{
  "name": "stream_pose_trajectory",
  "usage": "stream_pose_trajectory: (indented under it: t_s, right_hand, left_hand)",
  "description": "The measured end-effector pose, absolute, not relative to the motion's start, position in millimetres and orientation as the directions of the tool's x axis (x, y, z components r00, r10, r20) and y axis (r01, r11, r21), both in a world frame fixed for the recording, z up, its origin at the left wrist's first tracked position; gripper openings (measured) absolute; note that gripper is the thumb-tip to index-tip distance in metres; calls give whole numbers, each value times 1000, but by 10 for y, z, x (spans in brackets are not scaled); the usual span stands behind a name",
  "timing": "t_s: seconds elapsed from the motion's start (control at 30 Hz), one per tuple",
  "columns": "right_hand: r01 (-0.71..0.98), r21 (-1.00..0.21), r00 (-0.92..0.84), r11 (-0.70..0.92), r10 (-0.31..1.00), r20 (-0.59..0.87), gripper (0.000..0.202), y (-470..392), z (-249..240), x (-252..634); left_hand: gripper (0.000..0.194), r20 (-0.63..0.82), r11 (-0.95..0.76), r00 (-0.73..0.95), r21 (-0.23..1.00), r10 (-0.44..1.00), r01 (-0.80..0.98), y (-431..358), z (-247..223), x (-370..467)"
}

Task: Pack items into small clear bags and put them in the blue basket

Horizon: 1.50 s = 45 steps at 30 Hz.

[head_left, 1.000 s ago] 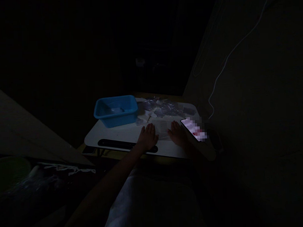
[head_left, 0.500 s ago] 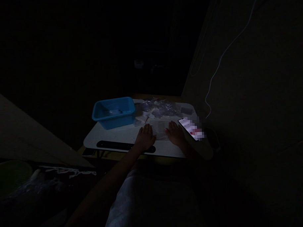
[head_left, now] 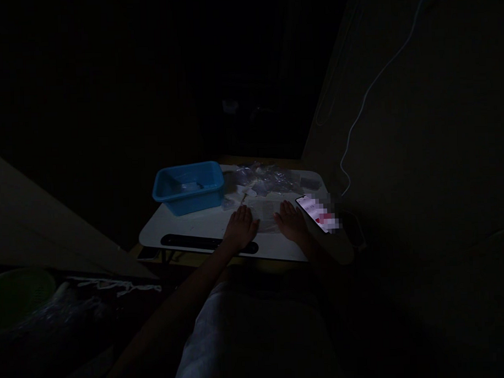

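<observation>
My left hand (head_left: pixel 239 228) lies palm down with its fingers stretched out on the white table (head_left: pixel 203 226), at the left side of a clear plastic bag (head_left: pixel 268 224). On the bag's other side my right hand (head_left: pixel 291 220) also rests flat, fingers extended and thumb turned inward. The bag lies flat between the hands, and a pale square shape shows in its upper part; what that is I cannot make out. Close to the right hand's fingers is a phone (head_left: pixel 314 211) with a lit screen. Dim light hides finer detail.
A blue plastic basin (head_left: pixel 194 199) stands at the table's left, with something pale inside. Crumpled clear plastic (head_left: pixel 272 177) and paper scraps lie along the back. A black slotted strip (head_left: pixel 191 242) runs near the front edge. A white cable (head_left: pixel 367 97) hangs at the right wall.
Both hands stay flat in nearly the same place beside the plastic bag. The view has shifted very slightly, and nothing has been picked up or let go.
</observation>
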State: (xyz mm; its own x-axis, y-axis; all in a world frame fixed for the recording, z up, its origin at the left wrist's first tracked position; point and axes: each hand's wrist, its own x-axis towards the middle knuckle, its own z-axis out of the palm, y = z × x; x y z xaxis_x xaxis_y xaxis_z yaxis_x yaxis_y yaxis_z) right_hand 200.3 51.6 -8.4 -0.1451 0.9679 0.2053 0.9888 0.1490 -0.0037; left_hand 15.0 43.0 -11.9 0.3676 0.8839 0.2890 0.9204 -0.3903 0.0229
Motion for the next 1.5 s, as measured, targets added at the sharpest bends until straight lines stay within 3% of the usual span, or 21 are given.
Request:
stream_pose_trajectory:
  t_s: [0.67, 0.8, 0.97, 1.17, 1.5]
  right_hand:
    - [988, -8, -148, 152, 971, 189, 61, 528, -72, 1987]
    - [989, -7, -140, 145, 970, 199, 60, 531, -84, 1986]
    - [986, 0, -160, 165, 959, 235, 60, 527, -109, 1996]
    - [988, -14, -145, 151, 967, 208, 60, 527, -94, 1992]
    - [988, 1, -151, 155, 958, 243, 58, 491, -72, 1991]
  left_hand:
    - [45, 315, -412, 371, 76, 874, 908, 473, -53, 130]
    - [38, 350, -546, 486, 94, 801, 832, 572, 110, 299]
    - [32, 318, -682, 611, 209, 725, 700, 728, 89, 649]
    - [39, 245, -633, 591, 161, 769, 757, 747, -43, 716]
    - [56, 157, -424, 413, 44, 897, 905, 638, -33, 509]
